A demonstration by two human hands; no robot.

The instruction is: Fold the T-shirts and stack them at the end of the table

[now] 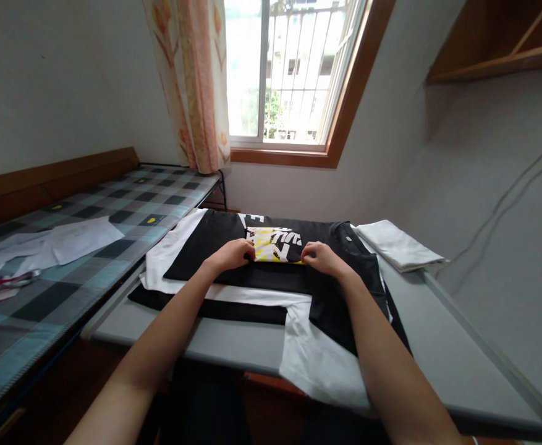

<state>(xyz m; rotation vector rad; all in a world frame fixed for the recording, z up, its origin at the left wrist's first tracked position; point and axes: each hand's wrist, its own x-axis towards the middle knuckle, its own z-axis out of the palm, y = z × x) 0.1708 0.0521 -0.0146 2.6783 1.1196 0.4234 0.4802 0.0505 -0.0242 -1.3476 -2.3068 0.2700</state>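
A small folded cloth bundle (275, 244), patterned in yellow, white and black, lies on a spread black shirt (261, 278). My left hand (236, 252) pinches its left edge. At its near right corner, my right hand (319, 254) pinches the cloth with closed fingers. Beneath the black shirt are a white shirt (310, 352) and more black cloth (243, 311), layered on a light grey table (238, 340). The white sleeve hangs over the table's front edge.
A folded white cloth (398, 244) sits at the table's back right. To the left stands a bed with a checked cover (159, 194), bearing papers (76, 241). Behind are a curtain (201, 80) and a barred window; a wooden shelf (497, 65) is at upper right.
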